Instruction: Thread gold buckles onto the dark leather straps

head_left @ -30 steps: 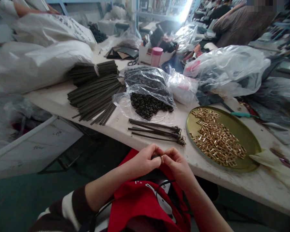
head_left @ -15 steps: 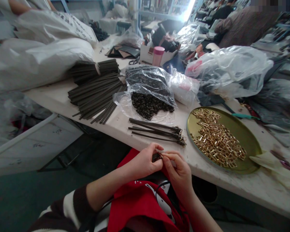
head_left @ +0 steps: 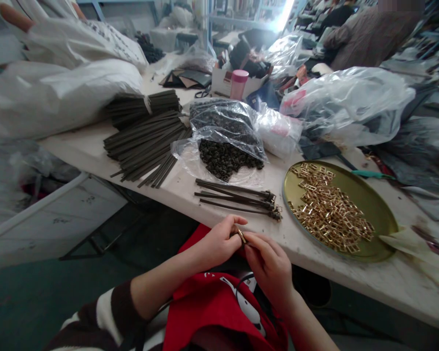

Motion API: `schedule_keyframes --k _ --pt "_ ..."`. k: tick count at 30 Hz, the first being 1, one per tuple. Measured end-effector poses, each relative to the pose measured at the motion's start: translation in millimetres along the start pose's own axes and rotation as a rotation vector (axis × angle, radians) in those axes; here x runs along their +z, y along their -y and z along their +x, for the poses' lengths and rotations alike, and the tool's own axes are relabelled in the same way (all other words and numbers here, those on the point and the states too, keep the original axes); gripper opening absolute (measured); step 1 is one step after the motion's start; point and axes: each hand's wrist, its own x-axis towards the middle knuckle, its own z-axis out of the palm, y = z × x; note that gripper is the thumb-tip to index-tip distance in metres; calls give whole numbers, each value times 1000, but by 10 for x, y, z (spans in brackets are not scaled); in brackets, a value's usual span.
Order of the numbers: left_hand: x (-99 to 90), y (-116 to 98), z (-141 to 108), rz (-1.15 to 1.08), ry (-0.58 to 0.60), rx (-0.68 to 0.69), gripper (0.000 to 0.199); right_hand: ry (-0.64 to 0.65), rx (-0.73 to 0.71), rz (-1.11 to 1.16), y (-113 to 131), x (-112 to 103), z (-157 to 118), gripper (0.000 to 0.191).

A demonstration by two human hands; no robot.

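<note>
Over the table's front edge, my left hand (head_left: 221,242) is closed in a pinch on a dark strap, mostly hidden by the fingers. A small gold buckle (head_left: 242,237) shows between both hands' fingertips. My right hand (head_left: 272,263) is closed too, its thumb and fingers at the buckle. Just beyond the hands lie several dark straps (head_left: 234,200) with gold buckles at their right ends. To the right, a round gold tray (head_left: 382,229) holds a heap of loose gold buckles (head_left: 329,214).
An open clear bag of small black pieces (head_left: 223,158) lies behind the finished-looking straps. Bundles of dark strips (head_left: 142,141) are at the left, beside large white sacks (head_left: 66,92). A pink-lidded jar (head_left: 239,84) and plastic bags (head_left: 347,105) stand farther back. Other people are beyond the table.
The gold buckle has turned and shows more plainly between my fingertips. My right fingers have curled in and shifted slightly lower; my left hand is nearly where it was.
</note>
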Motion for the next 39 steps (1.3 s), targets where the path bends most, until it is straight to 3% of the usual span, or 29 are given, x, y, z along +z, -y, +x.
schedule_keyframes --k 5,8,11,16,19,22,29,32,35,39 --pt "-2 14 -50 23 49 32 40 -19 -32 -51 -25 -12 -33 27" --pt "10 25 -90 -16 85 62 46 -37 110 4 13 -34 -37 23" --pt "11 26 -121 33 65 97 39 -61 302 115 62 -34 -46 18" --pt "-10 17 -142 168 48 103 24 -95 612 504 76 15 -17 16" --pt "-12 47 -132 126 70 115 32 -70 800 815 40 36 35 22" --pt "-15 91 -107 98 80 138 39 6 897 1010 -10 56 83 27" --pt "-59 118 49 92 159 182 31 43 916 1168 -142 162 151 36" --pt "-51 108 161 31 140 183 28 29 900 1179 -196 217 181 34" --pt "-48 100 284 -25 96 143 28 -13 854 1026 -320 174 252 31" --pt "-97 105 453 -28 22 51 26 -131 745 609 -724 -153 428 26"
